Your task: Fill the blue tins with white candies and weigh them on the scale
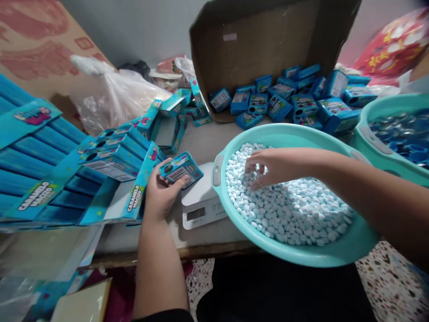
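Note:
My left hand is closed round a small blue candy box, which it holds over a white digital scale. My right hand reaches into a turquoise basin heaped with small white-blue candies. Its fingers curl down into the pile, pinching at candies. The basin rests partly on the table edge and over my lap.
Blue display trays holding small boxes lie at the left. An open cardboard carton at the back spills several filled blue boxes. A second turquoise basin of blue pieces sits at the right. A plastic bag lies behind.

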Demonstrator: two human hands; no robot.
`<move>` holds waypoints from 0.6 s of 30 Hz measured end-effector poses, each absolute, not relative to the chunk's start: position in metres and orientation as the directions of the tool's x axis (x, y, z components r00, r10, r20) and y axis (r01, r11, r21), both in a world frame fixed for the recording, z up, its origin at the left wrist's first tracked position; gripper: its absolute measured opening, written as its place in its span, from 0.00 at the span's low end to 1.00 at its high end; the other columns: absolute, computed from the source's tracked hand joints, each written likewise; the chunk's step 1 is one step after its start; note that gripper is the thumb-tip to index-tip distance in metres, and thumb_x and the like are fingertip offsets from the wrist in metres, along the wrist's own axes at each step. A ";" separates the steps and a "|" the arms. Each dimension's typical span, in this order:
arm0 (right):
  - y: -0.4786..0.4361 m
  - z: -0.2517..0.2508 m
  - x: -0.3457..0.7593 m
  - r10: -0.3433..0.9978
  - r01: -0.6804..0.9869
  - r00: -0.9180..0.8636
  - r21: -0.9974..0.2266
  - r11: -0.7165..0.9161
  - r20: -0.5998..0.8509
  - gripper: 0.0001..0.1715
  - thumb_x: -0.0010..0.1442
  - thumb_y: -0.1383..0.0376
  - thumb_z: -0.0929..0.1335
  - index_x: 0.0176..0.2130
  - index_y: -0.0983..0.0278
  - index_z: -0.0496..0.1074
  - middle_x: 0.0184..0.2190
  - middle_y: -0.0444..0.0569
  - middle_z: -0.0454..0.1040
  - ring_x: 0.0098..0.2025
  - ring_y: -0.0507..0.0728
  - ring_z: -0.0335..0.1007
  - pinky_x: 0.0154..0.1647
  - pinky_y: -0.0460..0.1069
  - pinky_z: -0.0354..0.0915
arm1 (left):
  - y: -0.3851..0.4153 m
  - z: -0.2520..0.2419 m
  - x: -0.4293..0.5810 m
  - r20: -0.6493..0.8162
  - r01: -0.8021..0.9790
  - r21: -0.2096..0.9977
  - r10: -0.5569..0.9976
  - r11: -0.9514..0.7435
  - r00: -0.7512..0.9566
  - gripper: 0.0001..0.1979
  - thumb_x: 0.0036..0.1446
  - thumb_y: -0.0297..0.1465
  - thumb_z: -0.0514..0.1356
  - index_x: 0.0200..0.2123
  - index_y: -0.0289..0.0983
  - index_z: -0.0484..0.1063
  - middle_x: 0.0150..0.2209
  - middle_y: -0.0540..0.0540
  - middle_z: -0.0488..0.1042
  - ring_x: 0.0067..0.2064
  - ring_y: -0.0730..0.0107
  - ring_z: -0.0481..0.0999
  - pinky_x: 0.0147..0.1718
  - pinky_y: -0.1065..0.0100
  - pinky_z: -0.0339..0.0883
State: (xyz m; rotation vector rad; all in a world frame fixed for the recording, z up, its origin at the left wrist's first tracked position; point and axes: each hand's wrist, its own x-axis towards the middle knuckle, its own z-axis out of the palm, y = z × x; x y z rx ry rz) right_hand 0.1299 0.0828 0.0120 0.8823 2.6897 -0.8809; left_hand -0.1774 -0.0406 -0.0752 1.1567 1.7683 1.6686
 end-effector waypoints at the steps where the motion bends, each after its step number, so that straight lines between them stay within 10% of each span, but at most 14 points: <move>1: 0.084 0.009 0.130 0.489 0.593 -0.805 -0.470 0.654 -0.336 0.31 0.55 0.44 0.73 0.51 0.58 0.75 0.49 0.49 0.76 0.45 0.61 0.71 0.40 0.53 0.63 | -0.041 -0.075 -0.179 0.229 0.239 0.965 0.805 -0.112 -0.547 0.40 0.37 0.42 0.78 0.54 0.38 0.72 0.46 0.41 0.79 0.47 0.56 0.81 0.49 0.56 0.76; 8: 0.091 0.001 0.133 0.495 0.595 -0.804 -0.443 0.671 -0.331 0.17 0.55 0.54 0.74 0.44 0.55 0.78 0.39 0.45 0.78 0.37 0.58 0.72 0.34 0.52 0.63 | -0.041 -0.074 -0.185 0.280 0.044 0.951 0.786 -0.307 -0.551 0.43 0.50 0.68 0.57 0.54 0.39 0.75 0.53 0.36 0.77 0.48 0.55 0.79 0.43 0.62 0.75; 18: 0.090 0.010 0.134 0.536 0.650 -0.760 -0.429 0.627 -0.368 0.10 0.56 0.58 0.71 0.38 0.59 0.80 0.35 0.47 0.80 0.34 0.57 0.73 0.32 0.51 0.62 | -0.039 -0.078 -0.183 0.206 0.000 0.971 0.832 -0.240 -0.515 0.45 0.53 0.68 0.52 0.57 0.39 0.73 0.49 0.36 0.78 0.51 0.49 0.79 0.48 0.53 0.75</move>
